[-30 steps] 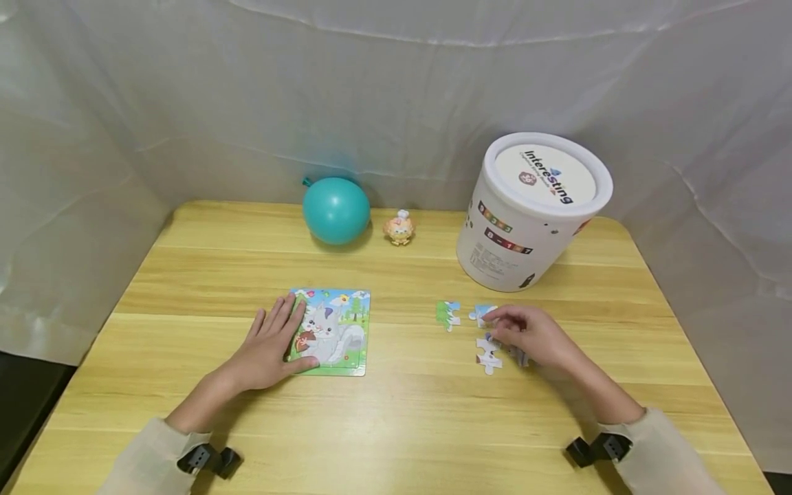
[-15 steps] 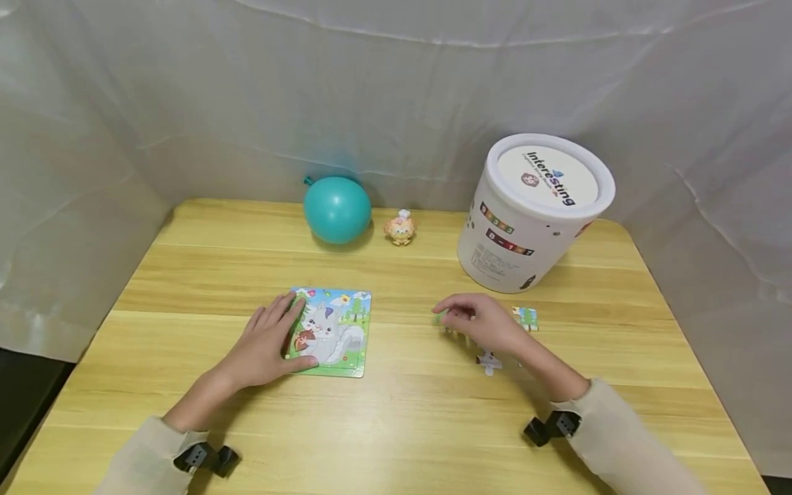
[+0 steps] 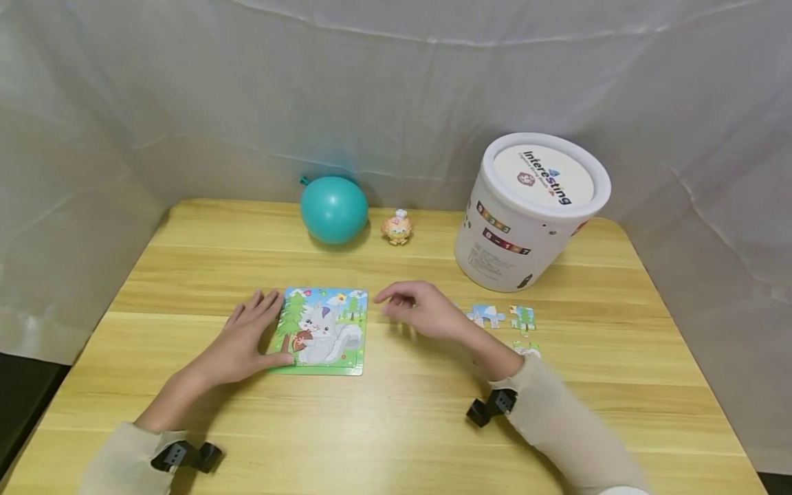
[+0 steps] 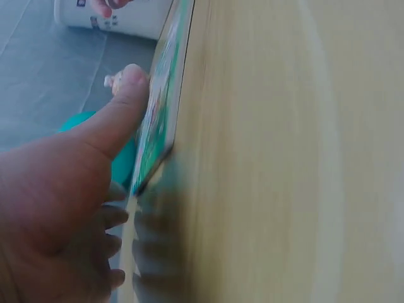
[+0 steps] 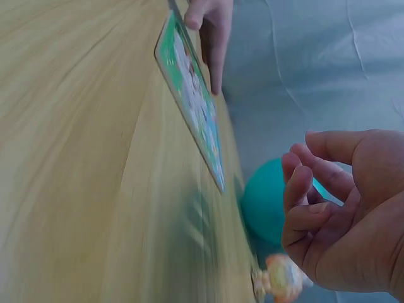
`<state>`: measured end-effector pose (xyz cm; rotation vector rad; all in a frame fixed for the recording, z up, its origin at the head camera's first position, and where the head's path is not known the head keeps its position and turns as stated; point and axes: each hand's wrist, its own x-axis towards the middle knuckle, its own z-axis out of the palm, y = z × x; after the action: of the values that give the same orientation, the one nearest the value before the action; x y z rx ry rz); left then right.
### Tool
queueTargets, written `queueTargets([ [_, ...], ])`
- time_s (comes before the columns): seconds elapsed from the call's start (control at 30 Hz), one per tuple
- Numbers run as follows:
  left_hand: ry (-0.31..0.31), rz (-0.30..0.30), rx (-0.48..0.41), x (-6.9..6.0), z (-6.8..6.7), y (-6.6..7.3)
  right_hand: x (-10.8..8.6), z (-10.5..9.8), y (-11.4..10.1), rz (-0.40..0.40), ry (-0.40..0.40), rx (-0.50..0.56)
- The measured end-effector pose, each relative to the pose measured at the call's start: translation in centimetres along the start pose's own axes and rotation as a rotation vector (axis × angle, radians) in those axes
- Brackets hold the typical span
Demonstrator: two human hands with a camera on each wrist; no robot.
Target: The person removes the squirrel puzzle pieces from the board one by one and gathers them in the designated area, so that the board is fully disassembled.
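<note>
A square jigsaw puzzle (image 3: 328, 333) with a squirrel picture lies assembled on the table, left of centre in the head view. My left hand (image 3: 238, 344) is at its left edge, fingers spread and straight, thumb over the lower left corner. In the left wrist view that thumb (image 4: 129, 95) extends along the puzzle's face. Just right of the puzzle hovers my right hand (image 3: 427, 313). Its fingers (image 5: 300, 183) are loosely bent and hold nothing in the right wrist view. Behind the right forearm lie loose jigsaw pieces (image 3: 524, 317), some partly hidden.
At the back of the wooden table (image 3: 383, 426) sit a teal balloon (image 3: 334, 210) and a small chick-like figurine (image 3: 397, 228) with a white hat. A big white lidded bucket (image 3: 526, 220) stands at the back right. A pale grey curtain (image 3: 396, 103) hangs behind.
My right hand has travelled left from the loose pieces to beside the assembled puzzle. The left hand has drawn back leftward, uncovering the tree on the picture's left side.
</note>
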<state>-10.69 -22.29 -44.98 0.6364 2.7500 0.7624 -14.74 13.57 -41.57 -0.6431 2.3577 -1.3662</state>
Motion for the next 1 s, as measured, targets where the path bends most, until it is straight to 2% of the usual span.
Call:
queueTargets([
  [0.13,-0.006,0.008,0.007,-0.2,-0.3,-0.5,1.5,1.4,-0.8,0.000,-0.043,0.014],
  [0.3,-0.017,0.024,0.034,-0.4,-0.4,-0.3,3.2,3.1,-1.3,0.012,-0.075,0.021],
  [0.53,-0.027,0.015,0.050,-0.4,-0.5,-0.1,5.4,5.9,-1.1,0.038,-0.077,-0.018],
  [0.83,-0.042,-0.001,0.058,-0.4,-0.4,-0.2,6.6,8.4,-1.9,0.075,-0.040,-0.101],
  [1.0,-0.051,-0.004,0.065,-0.2,-0.5,-0.3,6.8,9.3,-2.2,0.073,-0.064,-0.125],
])
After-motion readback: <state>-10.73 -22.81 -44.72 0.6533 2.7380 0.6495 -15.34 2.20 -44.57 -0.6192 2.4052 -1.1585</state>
